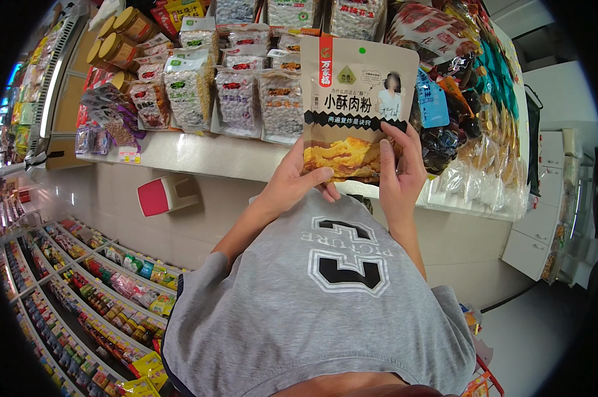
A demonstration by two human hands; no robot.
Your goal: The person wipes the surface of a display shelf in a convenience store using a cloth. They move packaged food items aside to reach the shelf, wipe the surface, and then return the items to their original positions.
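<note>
A beige and brown foil pouch (357,106) of coating powder is held upright in front of me, its printed front turned towards the camera. Fried golden strips are pictured on its lower half, and it bears writing. My left hand (299,173) grips the lower left corner, thumb across the front. On the lower right side, my right hand (402,161) holds the pouch with fingers laid over its front. Behind it stand rows of clear vacuum packs of peanuts (237,101) on a white display counter (204,154), partly hidden by the pouch.
Gold-lidded jars (117,49) and small purple packs (112,121) occupy the counter's left end. Dark bagged goods (440,144) and clear bags (482,173) fill its right side. A white and pink stool (167,195) stands on the floor. Stocked shelves (100,297) are at lower left, white cabinets (537,208) at right.
</note>
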